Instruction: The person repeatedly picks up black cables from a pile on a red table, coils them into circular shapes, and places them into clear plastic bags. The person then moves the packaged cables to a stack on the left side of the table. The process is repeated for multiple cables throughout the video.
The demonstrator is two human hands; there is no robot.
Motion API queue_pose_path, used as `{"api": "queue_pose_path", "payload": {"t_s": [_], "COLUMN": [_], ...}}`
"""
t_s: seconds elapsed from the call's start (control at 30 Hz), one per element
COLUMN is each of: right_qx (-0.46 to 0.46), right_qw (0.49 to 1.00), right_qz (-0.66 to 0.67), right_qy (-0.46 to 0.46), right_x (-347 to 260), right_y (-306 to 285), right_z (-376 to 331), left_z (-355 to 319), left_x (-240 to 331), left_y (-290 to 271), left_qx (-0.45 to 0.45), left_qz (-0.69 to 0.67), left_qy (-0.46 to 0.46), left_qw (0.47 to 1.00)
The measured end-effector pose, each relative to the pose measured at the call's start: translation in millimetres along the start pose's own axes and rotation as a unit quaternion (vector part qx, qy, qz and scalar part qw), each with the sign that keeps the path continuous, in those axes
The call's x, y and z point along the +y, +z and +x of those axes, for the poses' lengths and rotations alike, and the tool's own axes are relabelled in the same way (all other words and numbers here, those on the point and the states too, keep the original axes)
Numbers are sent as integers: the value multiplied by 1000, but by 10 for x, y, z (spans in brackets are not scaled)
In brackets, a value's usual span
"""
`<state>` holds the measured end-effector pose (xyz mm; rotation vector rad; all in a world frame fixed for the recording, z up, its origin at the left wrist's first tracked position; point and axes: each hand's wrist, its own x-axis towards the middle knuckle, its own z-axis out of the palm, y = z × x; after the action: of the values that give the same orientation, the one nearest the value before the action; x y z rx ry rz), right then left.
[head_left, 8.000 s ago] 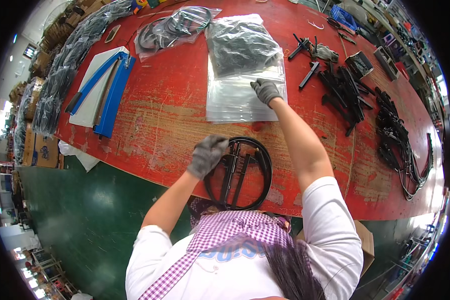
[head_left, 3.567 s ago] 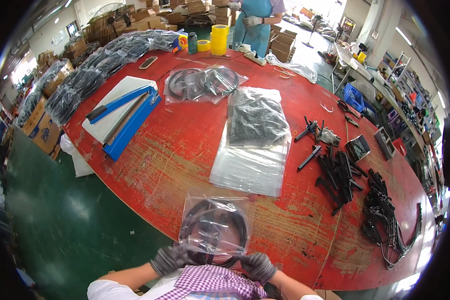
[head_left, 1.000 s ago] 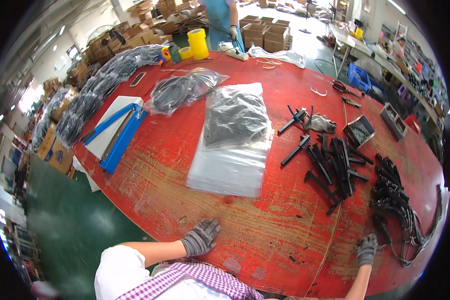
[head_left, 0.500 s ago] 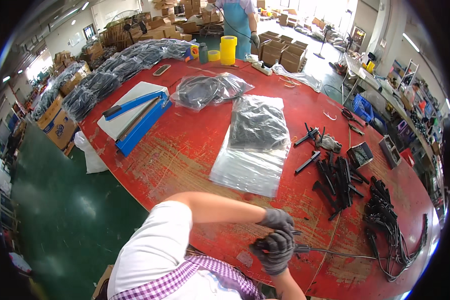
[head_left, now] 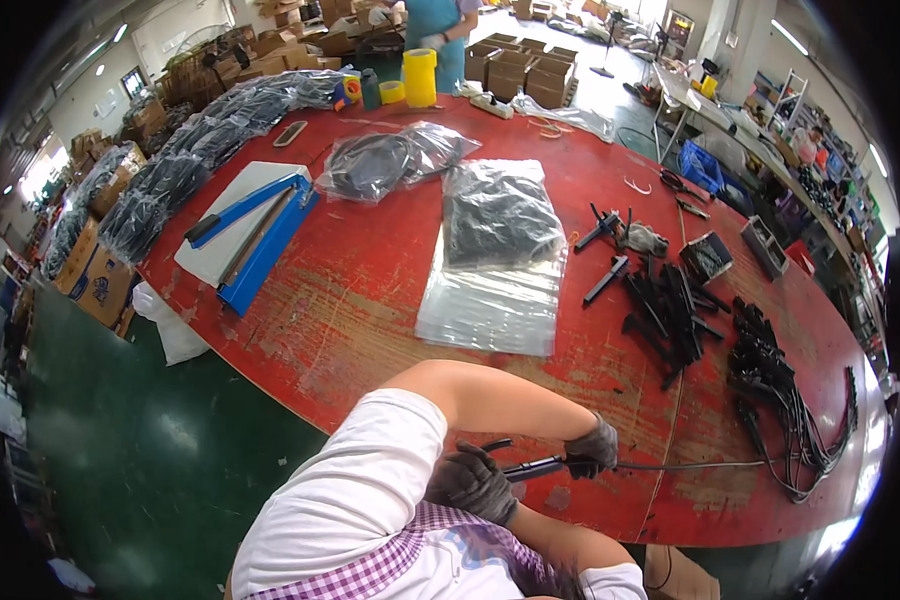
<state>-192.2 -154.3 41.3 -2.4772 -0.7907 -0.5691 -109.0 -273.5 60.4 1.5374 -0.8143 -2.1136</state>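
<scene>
My arms cross over the near edge of the table. My left hand [head_left: 592, 447], in a dark grey glove, is closed round the right end of a slim black stick-like part with a cable [head_left: 535, 469]. My gloved right hand [head_left: 473, 484] is closed on that part's left end, close to my body, and hides its tip. A short curved black piece [head_left: 496, 444] sticks out above my right hand. From my left hand a thin cable runs right to a bundle of black corded parts [head_left: 770, 380].
On the red table [head_left: 350, 310] lie clear plastic bags [head_left: 490, 310], a blue-edged paper cutter [head_left: 260, 250], loose black plastic parts [head_left: 675, 310] and a small box of screws [head_left: 707, 257]. Bagged goods [head_left: 160, 195] line the left edge. A person in a blue apron [head_left: 440, 45] stands beyond.
My hands have drawn apart: the left went right along the part, the right went left toward my body. More of the black part shows between them. The whole view has shifted slightly.
</scene>
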Motion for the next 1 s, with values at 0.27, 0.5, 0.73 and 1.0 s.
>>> {"api": "queue_pose_path", "payload": {"t_s": [0.27, 0.5, 0.73, 1.0], "right_qx": [29, 55, -263, 13], "right_qw": [997, 865, 877, 980], "right_qz": [-10, -333, -157, -187], "right_qy": [71, 372, 371, 60], "right_x": [157, 2038, 1205, 433], "right_y": [-848, -1833, -1316, -1024], "right_z": [201, -2187, -1036, 1267], "left_z": [-1176, -3304, -3697, -2826], "left_x": [-473, -1638, -1887, -475], "left_y": [-329, -770, -855, -410], "left_qx": [32, 179, 463, 402], "left_qz": [-122, -513, -418, -95], "left_qy": [130, 397, 423, 185], "left_qw": [983, 740, 657, 892]}}
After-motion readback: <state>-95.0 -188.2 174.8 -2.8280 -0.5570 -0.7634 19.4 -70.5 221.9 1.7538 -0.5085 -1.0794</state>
